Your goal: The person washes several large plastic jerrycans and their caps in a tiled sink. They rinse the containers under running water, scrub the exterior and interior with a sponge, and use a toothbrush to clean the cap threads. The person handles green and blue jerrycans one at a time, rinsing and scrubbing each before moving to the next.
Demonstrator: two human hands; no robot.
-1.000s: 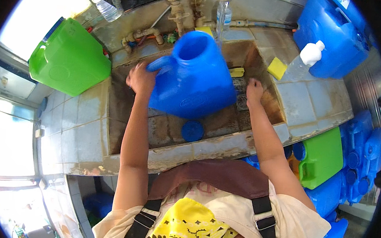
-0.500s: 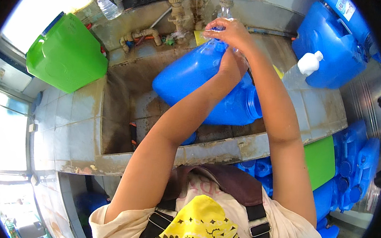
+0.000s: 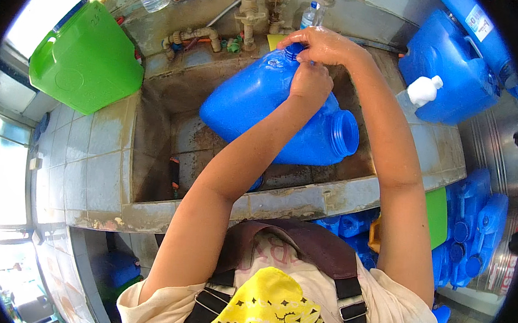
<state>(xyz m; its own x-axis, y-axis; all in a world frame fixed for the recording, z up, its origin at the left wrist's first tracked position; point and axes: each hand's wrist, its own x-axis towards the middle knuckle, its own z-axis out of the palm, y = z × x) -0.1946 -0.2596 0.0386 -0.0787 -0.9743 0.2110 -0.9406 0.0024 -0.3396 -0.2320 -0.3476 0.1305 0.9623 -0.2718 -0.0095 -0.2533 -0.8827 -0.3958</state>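
Observation:
A large blue plastic jug (image 3: 245, 103) lies tilted in the tiled sink (image 3: 152, 136), its wide threaded mouth uncovered and facing right. My left hand (image 3: 312, 82) is closed in a fist at the jug's upper side, where the handle would be; the fingers hide the grip itself. Above it, my right hand (image 3: 324, 45) curls its thumb and fingers around a small blue cap (image 3: 294, 51) at the jug's upper corner. Water glistens on the jug beside this cap.
A green container (image 3: 89, 59) stands on the left ledge, a blue container (image 3: 448, 70) on the right. A clear bottle with a white top (image 3: 423, 92) is near my right forearm. Pipes (image 3: 245, 16) run along the back wall. More blue jugs (image 3: 467, 230) sit below the counter.
Water was falling over my right hand at the jug's top; now the hand is out of that stream, with its fingers at the small cap. The jug has shifted slightly.

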